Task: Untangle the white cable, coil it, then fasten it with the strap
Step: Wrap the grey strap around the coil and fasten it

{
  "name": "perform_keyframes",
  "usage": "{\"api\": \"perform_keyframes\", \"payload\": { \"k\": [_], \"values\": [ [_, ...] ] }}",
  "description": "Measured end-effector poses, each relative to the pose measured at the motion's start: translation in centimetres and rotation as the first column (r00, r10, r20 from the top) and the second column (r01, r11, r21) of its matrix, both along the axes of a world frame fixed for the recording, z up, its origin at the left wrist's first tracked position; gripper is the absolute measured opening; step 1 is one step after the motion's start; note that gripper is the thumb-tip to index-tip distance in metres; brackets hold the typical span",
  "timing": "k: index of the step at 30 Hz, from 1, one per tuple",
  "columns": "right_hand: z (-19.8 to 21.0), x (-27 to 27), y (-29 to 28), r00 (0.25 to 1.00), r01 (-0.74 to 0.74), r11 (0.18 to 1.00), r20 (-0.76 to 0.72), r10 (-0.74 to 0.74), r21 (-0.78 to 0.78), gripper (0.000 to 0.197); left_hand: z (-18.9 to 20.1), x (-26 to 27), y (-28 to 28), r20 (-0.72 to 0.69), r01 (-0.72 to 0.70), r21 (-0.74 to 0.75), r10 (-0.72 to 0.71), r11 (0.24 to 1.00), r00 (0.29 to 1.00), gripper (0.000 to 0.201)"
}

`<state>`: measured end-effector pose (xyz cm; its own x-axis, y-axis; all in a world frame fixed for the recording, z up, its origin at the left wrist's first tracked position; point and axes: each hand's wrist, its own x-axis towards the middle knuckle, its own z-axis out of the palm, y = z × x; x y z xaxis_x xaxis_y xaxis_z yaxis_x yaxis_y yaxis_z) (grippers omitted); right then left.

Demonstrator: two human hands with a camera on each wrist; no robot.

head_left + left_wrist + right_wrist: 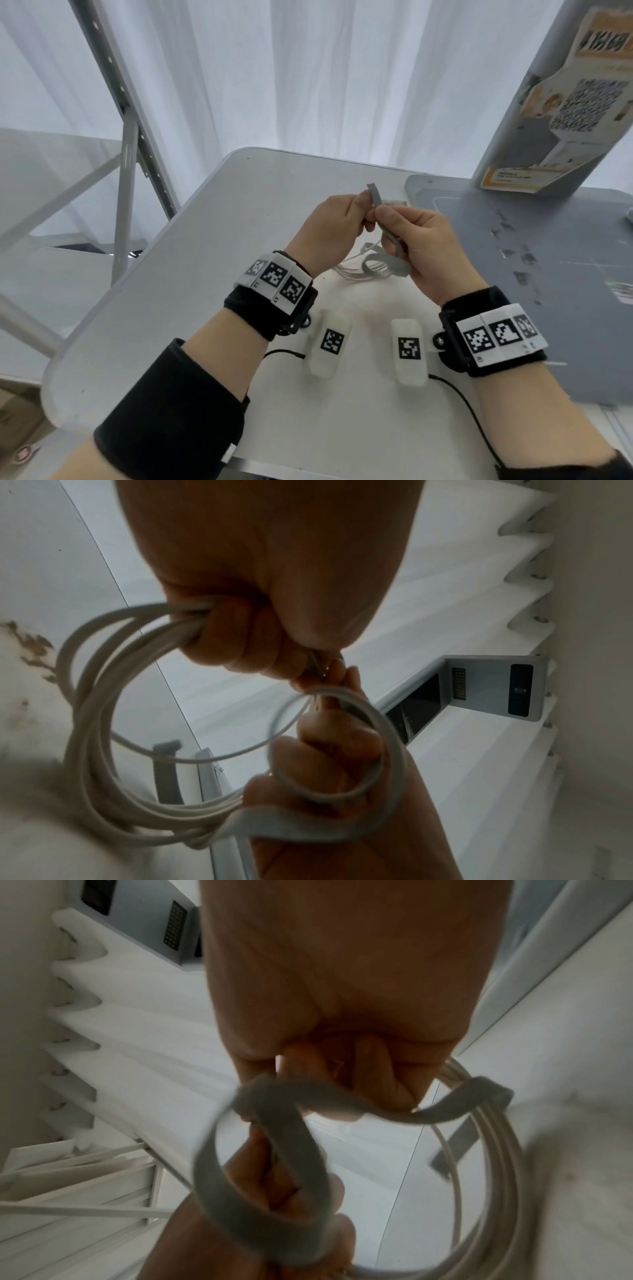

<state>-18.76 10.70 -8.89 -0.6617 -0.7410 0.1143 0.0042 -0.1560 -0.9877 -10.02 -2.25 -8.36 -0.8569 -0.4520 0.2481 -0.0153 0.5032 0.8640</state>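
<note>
Both hands hold the coiled cable (103, 723) above the surface (171, 274); left hand (329, 226) grips the coil, right hand (421, 240) pinches the looped strap (257, 1150) just right of it.

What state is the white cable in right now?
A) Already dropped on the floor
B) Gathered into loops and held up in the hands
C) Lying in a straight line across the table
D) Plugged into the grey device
B: the left wrist view shows the white cable bunched in round loops gripped by the left hand, with the grey strap looped beside it.
</note>
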Motion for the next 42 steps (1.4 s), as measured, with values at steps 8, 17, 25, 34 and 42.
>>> {"api": "perform_keyframes", "payload": {
  "k": [8, 17, 25, 34, 42],
  "values": [
    [0.3, 0.0, 0.4, 0.998, -0.039, 0.997, 0.048, 0.035, 0.072, 0.022, 0.2, 0.3, 0.7, -0.017, 0.001, 0.032, 0.0, 0.999, 1.0, 0.063],
    [0.3, -0.1, 0.4, 0.997, -0.035, 0.993, 0.072, 0.027, 0.111, 0.02, 0.0, 0.2, 0.8, -0.059, -0.063, -0.086, 0.058, 0.994, 0.997, 0.056],
    [-0.2, -0.2, 0.5, 0.999, 0.007, 0.975, -0.037, 0.001, 0.221, 0.016, -0.1, -0.2, 0.4, -0.06, -0.179, 0.025, 0.18, 0.984, 0.982, 0.039],
    [-0.9, -0.3, 0.1, 0.999, -0.016, 0.981, 0.036, 0.009, 0.195, 0.016, 0.0, -0.2, 0.4, -0.097, -0.127, 0.254, 0.156, 0.959, 0.983, 0.015],
    [-0.4, -0.2, 0.3, 0.981, 0.032, 0.985, 0.182, -0.063, 0.169, 0.012, 0.4, 0.0, 1.0, -0.104, -0.055, 0.246, 0.083, 0.968, 0.991, 0.013]
  ]
}}
